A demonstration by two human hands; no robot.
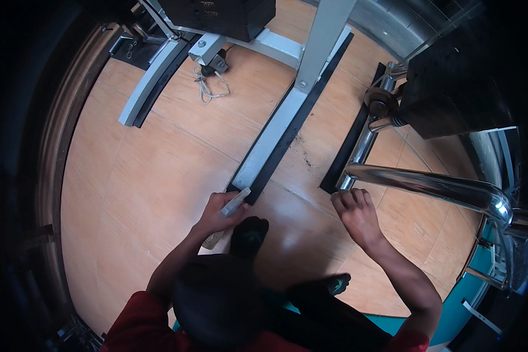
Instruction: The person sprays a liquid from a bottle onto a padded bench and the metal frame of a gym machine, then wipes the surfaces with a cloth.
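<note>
My left hand [222, 213] is closed around a pale translucent handle-like object [235, 202], with a tan end showing below the palm. It is close to the near end of a light grey steel foot beam [268, 147], which has a black rubber strip [286, 134] along its underside. On the other side, my right hand [356, 213] has its fingers bent at the end of a chrome tube foot [358, 152] over another black strip [334, 174]. Its fingertips are hidden, so I cannot tell whether they grip or merely touch.
Dark specks of dirt [307, 156] lie on the wood-look floor [158, 185]. A chrome bar [427, 180] juts out at right, beside a dark block [453, 88]. A looped cable [209, 90] hangs under the frame. My socked feet [248, 237] are between my arms.
</note>
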